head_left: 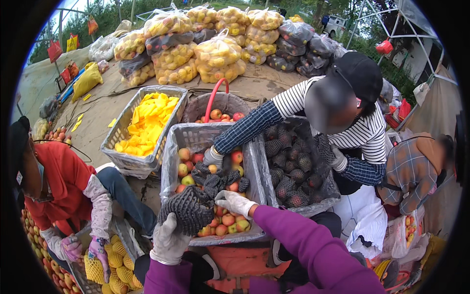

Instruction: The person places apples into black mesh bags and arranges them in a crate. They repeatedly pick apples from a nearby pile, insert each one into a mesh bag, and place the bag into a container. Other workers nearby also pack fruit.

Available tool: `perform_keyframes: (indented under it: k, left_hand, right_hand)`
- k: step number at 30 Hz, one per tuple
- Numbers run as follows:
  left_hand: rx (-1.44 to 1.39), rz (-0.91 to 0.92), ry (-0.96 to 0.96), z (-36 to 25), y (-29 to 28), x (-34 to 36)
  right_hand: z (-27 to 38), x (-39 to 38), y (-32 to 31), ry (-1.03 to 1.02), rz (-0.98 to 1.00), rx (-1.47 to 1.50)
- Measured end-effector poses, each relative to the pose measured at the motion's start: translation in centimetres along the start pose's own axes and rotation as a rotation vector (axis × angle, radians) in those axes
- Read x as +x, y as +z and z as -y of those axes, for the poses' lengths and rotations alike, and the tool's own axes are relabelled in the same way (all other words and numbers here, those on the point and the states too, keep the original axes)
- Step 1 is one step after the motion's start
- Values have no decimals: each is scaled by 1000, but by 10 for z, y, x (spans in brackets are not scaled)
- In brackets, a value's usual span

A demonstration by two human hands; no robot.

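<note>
My left hand (169,239), in a white glove, grips a bundle of black foam net sleeves (188,208) at the near left corner of a lined crate (169,147). My right hand (236,202), also gloved, reaches into that crate and rests on the red and yellow apples (227,220). Loose black net sleeves (218,179) lie on the apples in the middle. Both my sleeves are purple. A person opposite in a striped shirt has a gloved hand (212,157) in the same crate.
A crate of apples wrapped in black nets (293,171) stands to the right. A basket of yellow foam nets (144,125) is to the left. A person in red (63,186) on the left handles yellow-netted fruit. Bagged fruit (215,54) is piled behind.
</note>
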State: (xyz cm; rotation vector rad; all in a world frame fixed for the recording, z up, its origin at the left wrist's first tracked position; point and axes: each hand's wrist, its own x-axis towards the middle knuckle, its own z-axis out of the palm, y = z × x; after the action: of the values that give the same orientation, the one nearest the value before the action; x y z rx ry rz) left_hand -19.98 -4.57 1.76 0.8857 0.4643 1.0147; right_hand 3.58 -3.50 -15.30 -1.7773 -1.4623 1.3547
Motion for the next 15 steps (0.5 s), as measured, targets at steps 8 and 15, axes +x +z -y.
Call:
perform_keyframes:
  k: [8, 15]
  left_hand:
    - [1197, 29, 704, 19, -45, 17]
    - [1183, 53, 637, 25, -47, 27]
  right_hand:
    - [-150, 55, 46, 256, -62, -820]
    - [-142, 47, 58, 177, -83, -1078]
